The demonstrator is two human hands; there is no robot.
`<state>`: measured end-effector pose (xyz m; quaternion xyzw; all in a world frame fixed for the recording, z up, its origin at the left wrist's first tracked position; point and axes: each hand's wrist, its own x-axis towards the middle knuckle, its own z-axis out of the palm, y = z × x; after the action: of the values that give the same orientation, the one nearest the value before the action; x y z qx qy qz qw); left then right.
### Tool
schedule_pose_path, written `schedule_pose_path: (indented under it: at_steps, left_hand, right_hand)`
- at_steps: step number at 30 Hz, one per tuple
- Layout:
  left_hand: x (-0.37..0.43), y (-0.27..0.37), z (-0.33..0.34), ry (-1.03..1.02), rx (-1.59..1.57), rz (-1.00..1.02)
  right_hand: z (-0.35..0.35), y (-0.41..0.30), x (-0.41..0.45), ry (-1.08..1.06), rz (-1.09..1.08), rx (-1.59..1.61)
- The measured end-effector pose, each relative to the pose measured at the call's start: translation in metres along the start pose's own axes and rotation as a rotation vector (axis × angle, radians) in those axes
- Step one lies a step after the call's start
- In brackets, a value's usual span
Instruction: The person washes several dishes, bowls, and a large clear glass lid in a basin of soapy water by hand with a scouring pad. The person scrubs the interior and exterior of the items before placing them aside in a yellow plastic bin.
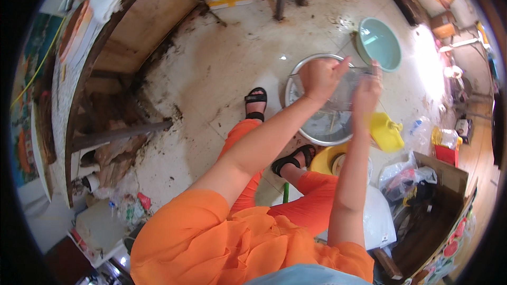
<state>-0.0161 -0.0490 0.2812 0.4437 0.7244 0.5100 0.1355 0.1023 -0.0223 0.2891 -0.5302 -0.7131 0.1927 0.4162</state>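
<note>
Both of my hands are raised over a round metal basin (315,137) on the floor. Between them is a see-through, roughly rectangular container or panel (344,89) with a dark upper edge; blur hides its exact kind. My left hand (321,77) grips its left side, thumb raised. On the opposite side, my right hand (366,93) holds it and is smeared by motion. Below, what looks like water with a thin pale stick (333,122) shows in the basin.
A light green plastic basin (378,45) stands beyond my hands. Close to my right forearm are a yellow jug (386,132) and a yellow basin (323,160). An open cardboard box (443,170) holding plastic bags is at right. A table (75,99) borders the left.
</note>
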Motion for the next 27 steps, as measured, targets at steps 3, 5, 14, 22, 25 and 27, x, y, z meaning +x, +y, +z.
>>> schedule_pose_path:
  at_steps: [3, 5, 14, 22, 25, 27]
  left_hand:
    - [0.000, 0.007, 0.002, 0.086, -0.126, 0.092]
    - [0.000, -0.011, 0.000, -0.018, -0.069, -0.052]
    - [-0.001, -0.008, 0.005, 0.012, -0.053, -0.011]
    - [0.002, -0.021, 0.012, -0.026, -0.103, -0.132]
    - [-0.002, -0.021, 0.018, -0.004, -0.104, -0.124]
    - [0.000, -0.020, 0.017, 0.015, -0.185, -0.081]
  right_hand:
    - [-0.006, 0.034, 0.011, 0.002, 0.146, -0.132]
    - [0.014, -0.021, -0.021, -0.043, -0.123, -0.320]
    - [0.016, -0.022, -0.025, -0.012, -0.302, -0.366]
    - [0.012, -0.026, -0.012, -0.017, -0.214, -0.267]
    - [0.002, -0.029, -0.010, 0.024, -0.306, -0.432]
    - [-0.014, 0.001, 0.014, 0.080, -0.265, -0.431]
